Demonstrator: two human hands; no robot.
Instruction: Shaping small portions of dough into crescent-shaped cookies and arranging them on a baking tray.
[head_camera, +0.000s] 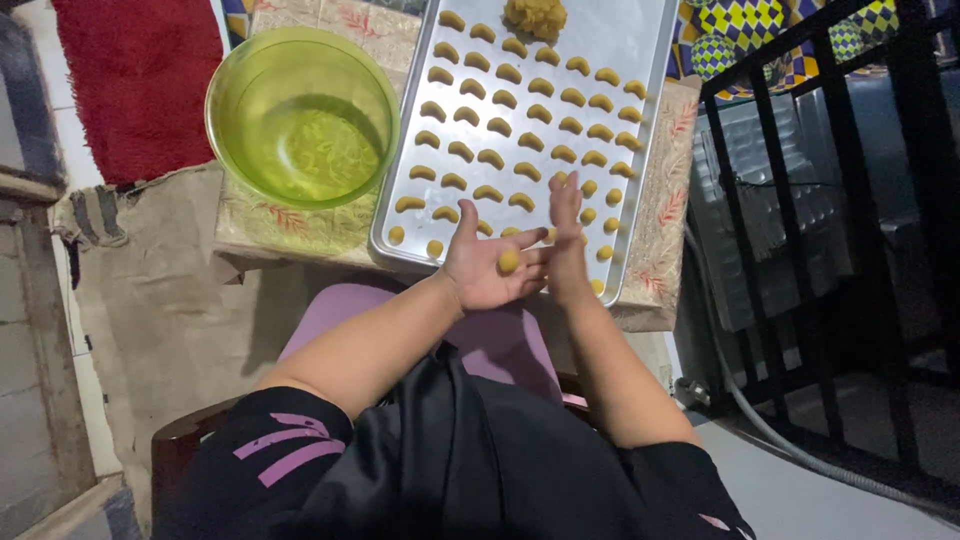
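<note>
— Nearest?
— Left hand (487, 268), palm up, fingers spread and loose, not clamped — dough ball (509, 261) resting on the palm. Right hand (567, 240) edge-on just beside it, fingers straight and together, touching the left fingertips.
— Beyond?
— Metal tray (655, 120) with rows of yellow crescents (520, 110), a few balls along the near edge. Dough lump (535, 16) at the far end. Green bowl (302, 115) left of the tray, touching it.
</note>
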